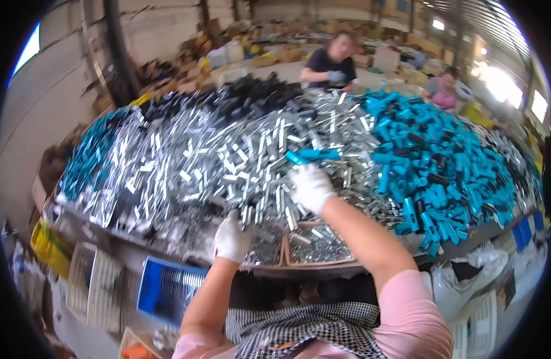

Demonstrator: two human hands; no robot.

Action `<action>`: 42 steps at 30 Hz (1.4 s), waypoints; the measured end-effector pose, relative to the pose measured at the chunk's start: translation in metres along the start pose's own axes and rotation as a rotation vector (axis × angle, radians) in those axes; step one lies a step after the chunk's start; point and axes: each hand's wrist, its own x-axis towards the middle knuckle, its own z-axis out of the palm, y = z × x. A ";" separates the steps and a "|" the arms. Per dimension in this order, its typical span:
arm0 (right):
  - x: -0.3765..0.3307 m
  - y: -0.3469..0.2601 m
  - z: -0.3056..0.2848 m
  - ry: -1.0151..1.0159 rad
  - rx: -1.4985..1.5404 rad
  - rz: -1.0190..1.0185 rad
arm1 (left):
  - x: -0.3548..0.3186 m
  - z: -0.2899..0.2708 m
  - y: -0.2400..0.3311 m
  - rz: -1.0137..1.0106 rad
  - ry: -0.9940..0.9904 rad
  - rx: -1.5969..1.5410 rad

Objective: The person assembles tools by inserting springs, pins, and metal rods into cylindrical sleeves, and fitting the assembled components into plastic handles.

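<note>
Blurring past reading, a teal piece (pixel 296 158) adjoins the right fingers (pixel 298 174).

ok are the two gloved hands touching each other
Apart: the head view shows silver parts in the wide gap between the left hand and the right hand.

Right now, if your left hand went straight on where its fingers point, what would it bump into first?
Probably the heap of shiny silver metal strips, just ahead of the white-gloved left hand; how close is hard to tell.
</note>
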 end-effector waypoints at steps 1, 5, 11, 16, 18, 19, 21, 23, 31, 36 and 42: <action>0.011 -0.006 0.012 -0.022 -0.058 0.014 | 0.004 0.006 -0.005 -0.019 -0.018 0.070; 0.025 -0.006 0.030 -0.120 -0.094 0.042 | 0.024 0.027 -0.003 -0.003 -0.086 0.071; 0.028 0.001 0.012 -0.117 0.036 0.064 | 0.028 0.036 -0.014 0.078 -0.008 -0.149; -0.010 0.016 -0.052 -0.008 0.628 0.167 | 0.018 0.025 -0.011 0.107 0.168 -0.305; -0.037 0.023 -0.056 0.168 0.855 0.275 | 0.010 0.013 -0.003 0.147 0.189 -0.326; -0.051 0.028 -0.054 0.318 0.938 0.217 | 0.004 0.006 0.001 0.148 0.183 -0.370; -0.087 0.029 -0.067 0.181 1.516 0.537 | -0.011 -0.005 0.002 0.131 0.128 -0.454; -0.128 0.023 -0.055 0.431 2.318 0.553 | -0.028 -0.009 0.014 -0.076 -0.025 -0.793; -0.262 -0.049 -0.056 -0.212 1.588 0.671 | -0.120 0.006 0.058 -0.227 -0.311 -1.143; -0.283 -0.066 -0.029 0.037 0.968 0.251 | -0.165 0.016 0.103 0.368 -0.319 -0.605; -0.282 -0.076 -0.020 -0.028 1.425 0.203 | -0.136 0.023 0.083 0.921 -0.662 -0.891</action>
